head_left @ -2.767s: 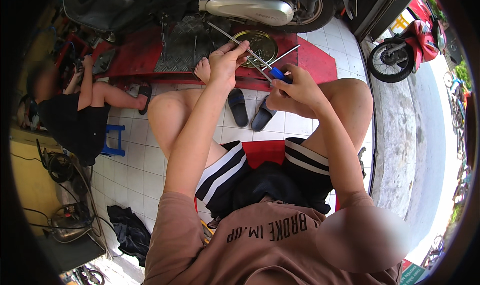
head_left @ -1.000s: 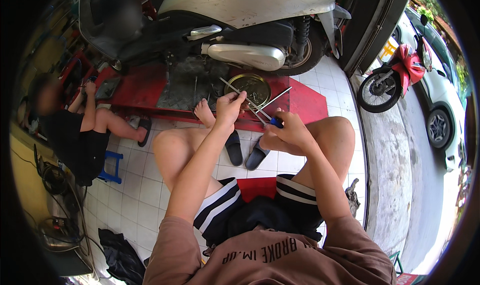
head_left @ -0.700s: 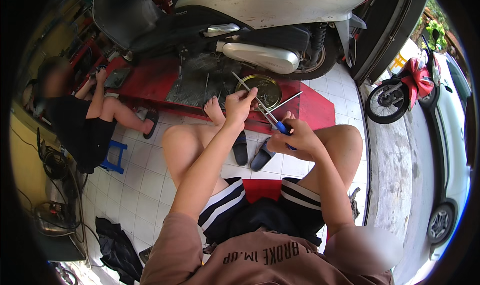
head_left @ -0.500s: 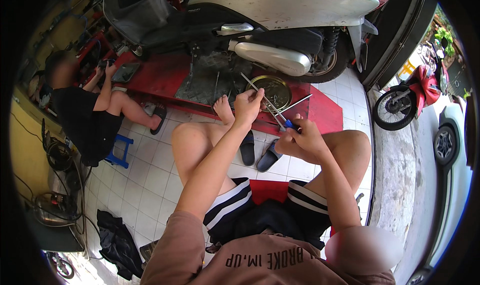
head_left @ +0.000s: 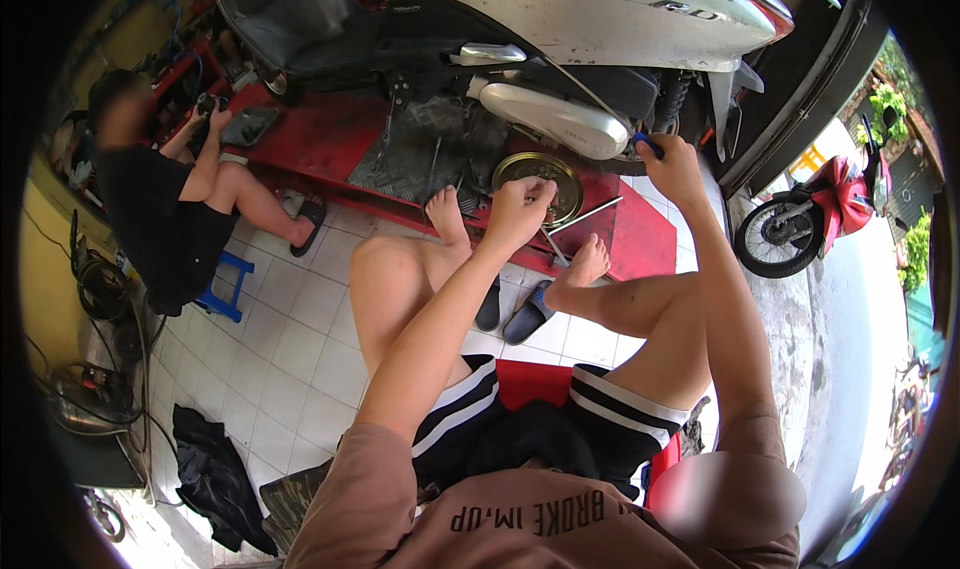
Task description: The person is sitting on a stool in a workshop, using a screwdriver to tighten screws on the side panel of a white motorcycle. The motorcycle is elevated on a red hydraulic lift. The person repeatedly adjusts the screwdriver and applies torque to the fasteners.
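Observation:
My right hand (head_left: 675, 174) is raised at the rear of the silver scooter (head_left: 580, 19), fingers closed on the blue handle of a screwdriver (head_left: 652, 147). The shaft is hard to make out against the scooter's dark underside. Over the near left edge of a round gold-coloured tray (head_left: 568, 191), my left hand (head_left: 522, 212) is closed with fingertips pinched together; whatever they hold is too small to tell. Small parts lie in the tray. A metal bar tool (head_left: 590, 214) rests on the red platform (head_left: 645, 234) beside it.
On the left, a person (head_left: 150, 189) in black sits on a blue stool (head_left: 228, 287), holding a dark object. Slippers (head_left: 530, 314) lie on the tiles between my feet. A black cloth (head_left: 220, 479) lies at lower left. Outside stands a red motorbike (head_left: 840, 204).
My right hand has moved up and right with the screwdriver, away from the left hand. The left hand has shifted slightly right and down. My right knee has swung somewhat inward.

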Motion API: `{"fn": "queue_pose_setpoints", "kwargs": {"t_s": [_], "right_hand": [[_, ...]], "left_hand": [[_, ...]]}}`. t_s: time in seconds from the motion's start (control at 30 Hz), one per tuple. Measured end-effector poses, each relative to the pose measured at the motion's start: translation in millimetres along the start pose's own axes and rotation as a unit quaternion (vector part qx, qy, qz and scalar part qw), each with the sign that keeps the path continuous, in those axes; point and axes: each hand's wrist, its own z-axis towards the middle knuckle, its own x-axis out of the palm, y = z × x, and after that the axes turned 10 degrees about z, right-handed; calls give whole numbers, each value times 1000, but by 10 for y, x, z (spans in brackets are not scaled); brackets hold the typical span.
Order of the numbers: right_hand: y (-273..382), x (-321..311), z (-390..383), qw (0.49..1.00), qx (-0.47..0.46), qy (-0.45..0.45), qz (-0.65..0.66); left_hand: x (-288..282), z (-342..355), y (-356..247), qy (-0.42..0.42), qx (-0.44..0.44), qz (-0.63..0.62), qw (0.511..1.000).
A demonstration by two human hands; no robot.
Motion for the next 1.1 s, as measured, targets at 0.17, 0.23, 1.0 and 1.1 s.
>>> {"fn": "queue_pose_setpoints", "kwargs": {"t_s": [0.17, 0.23, 1.0, 1.1], "right_hand": [[-194, 147, 296, 1000, 5, 19, -7], [-203, 183, 376, 1000, 5, 29, 1], [340, 436, 447, 998, 11, 65, 0], [455, 577, 367, 996, 51, 70, 33]], "left_hand": [[-10, -20, -27, -38, 21, -9, 999], [-11, -7, -26, -37, 19, -14, 999], [35, 75, -26, -44, 50, 55, 996], [17, 98, 19, -30, 51, 38, 998]]}}
